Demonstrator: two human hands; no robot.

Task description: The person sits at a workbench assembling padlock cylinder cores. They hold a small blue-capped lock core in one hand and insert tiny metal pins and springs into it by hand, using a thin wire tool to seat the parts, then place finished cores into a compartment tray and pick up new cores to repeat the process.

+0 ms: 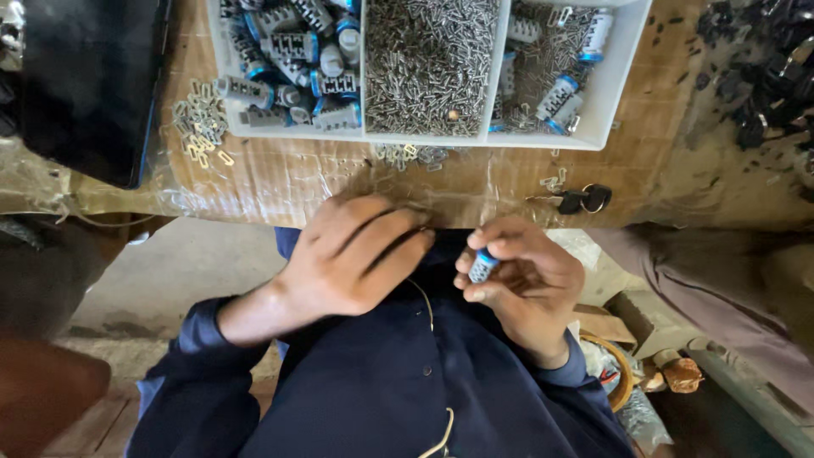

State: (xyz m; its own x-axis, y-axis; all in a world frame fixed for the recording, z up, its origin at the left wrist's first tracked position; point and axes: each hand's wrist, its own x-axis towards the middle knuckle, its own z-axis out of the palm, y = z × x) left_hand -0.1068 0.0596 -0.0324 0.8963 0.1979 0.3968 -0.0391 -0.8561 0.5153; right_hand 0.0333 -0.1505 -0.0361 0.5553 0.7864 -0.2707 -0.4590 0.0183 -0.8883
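Note:
My right hand is closed around a small silver lock cylinder with a blue band, held just below the table edge over my dark blue clothing. My left hand lies palm down at the front edge of the wooden table, its fingertips on the edge close to a few tiny metal pieces; whether it grips one is hidden. The two hands are a short gap apart.
A white divided tray at the back holds lock cylinders on the left, small metal pins in the middle and mixed parts on the right. Flat metal clips lie left of it. Keys rest near the edge. Dark parts pile at the far right.

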